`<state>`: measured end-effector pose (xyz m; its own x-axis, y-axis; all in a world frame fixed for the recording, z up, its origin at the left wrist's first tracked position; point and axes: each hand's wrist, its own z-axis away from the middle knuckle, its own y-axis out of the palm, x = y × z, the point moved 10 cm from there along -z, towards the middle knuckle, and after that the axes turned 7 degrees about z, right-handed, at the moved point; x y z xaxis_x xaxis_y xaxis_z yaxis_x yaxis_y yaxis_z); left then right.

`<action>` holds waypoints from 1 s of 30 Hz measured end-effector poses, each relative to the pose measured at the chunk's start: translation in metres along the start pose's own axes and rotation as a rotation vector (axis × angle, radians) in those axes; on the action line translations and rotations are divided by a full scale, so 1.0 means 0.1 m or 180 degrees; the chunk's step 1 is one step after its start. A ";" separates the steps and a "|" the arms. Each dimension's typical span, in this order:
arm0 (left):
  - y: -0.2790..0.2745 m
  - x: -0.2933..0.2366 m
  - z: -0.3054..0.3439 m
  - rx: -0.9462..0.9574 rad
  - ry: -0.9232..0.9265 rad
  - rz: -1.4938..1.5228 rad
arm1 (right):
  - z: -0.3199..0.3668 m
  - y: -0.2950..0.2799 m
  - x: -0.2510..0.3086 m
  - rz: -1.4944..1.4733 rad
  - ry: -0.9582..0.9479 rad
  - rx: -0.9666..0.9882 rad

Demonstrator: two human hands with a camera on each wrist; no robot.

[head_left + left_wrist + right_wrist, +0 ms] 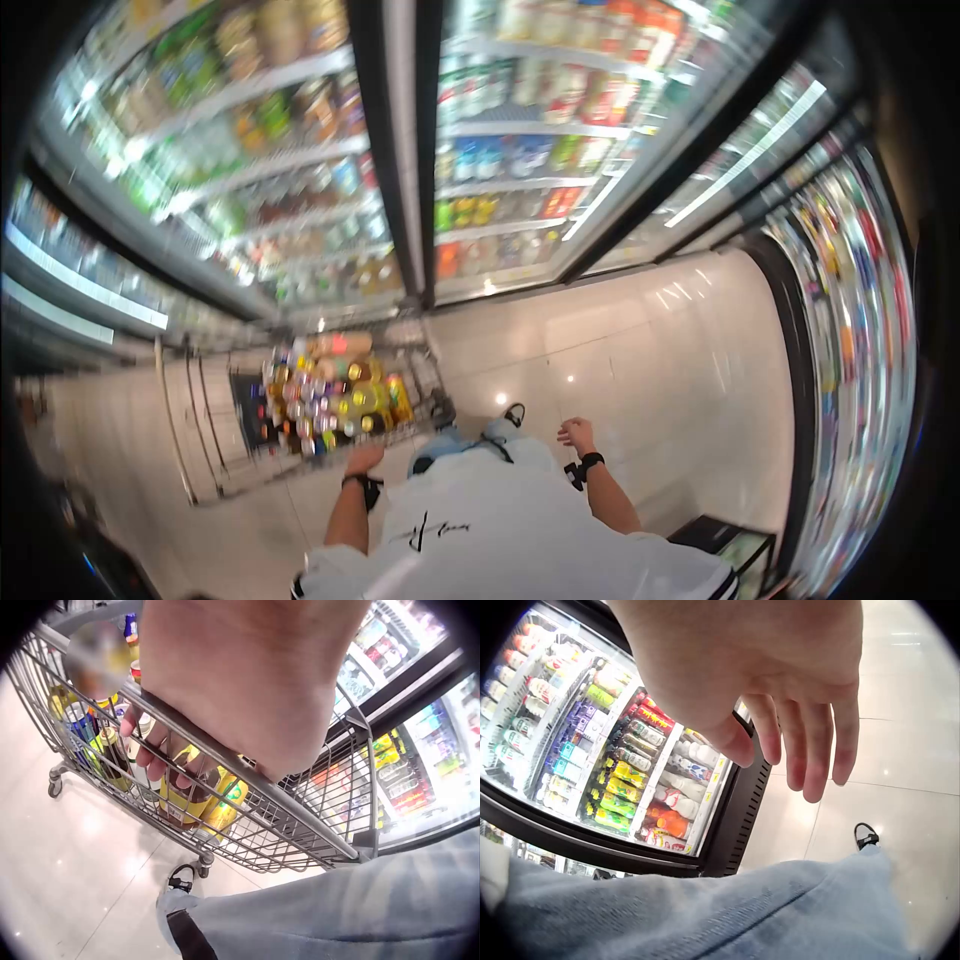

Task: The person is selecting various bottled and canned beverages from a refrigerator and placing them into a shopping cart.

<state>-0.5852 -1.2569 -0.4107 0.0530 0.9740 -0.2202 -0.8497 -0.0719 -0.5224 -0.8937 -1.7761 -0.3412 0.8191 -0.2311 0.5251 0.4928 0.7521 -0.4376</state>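
Observation:
My left hand (240, 682) lies over the top side rail (301, 812) of a wire shopping cart. Its fingers (156, 766) curl down over the rail and show through the wires, so it grips the cart there. Just below those fingers stand a yellow-labelled bottle (223, 806) and a dark bottle with a yellow label (174, 810). In the head view the cart holds many bottles and cans (335, 395). My right hand (757, 667) hangs loose above the floor with nothing in it, fingers slightly bent and spread, seen also in the head view to the right of my body.
Glass-fronted drink coolers (530, 150) run along the front, full of bottles. More stocked shelves (850, 270) curve along the right side. Pale shiny floor tiles (600, 340) lie between them. A dark box-like stand (715, 535) is at the lower right.

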 end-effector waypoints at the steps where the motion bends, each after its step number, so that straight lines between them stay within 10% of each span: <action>1: 0.19 0.18 -0.29 -0.0073 0.0247 -0.0215 | 0.06 -0.05 -0.08 0.0038 0.0082 -0.0098; 18: 0.31 -0.35 -0.15 0.0722 -0.0667 -0.0059 | 0.31 -0.64 -1.28 0.0334 0.0551 -0.0230; 30: 0.57 -0.59 -0.19 -0.0127 -0.0264 -0.0131 | -0.12 -1.33 -0.77 0.0423 0.0068 0.0101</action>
<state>-0.6269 -1.3228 -0.4435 0.0425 0.9906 -0.1297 -0.8261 -0.0382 -0.5622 -1.0186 -1.8662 -0.3318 0.8827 -0.1410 0.4482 0.3703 0.7960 -0.4788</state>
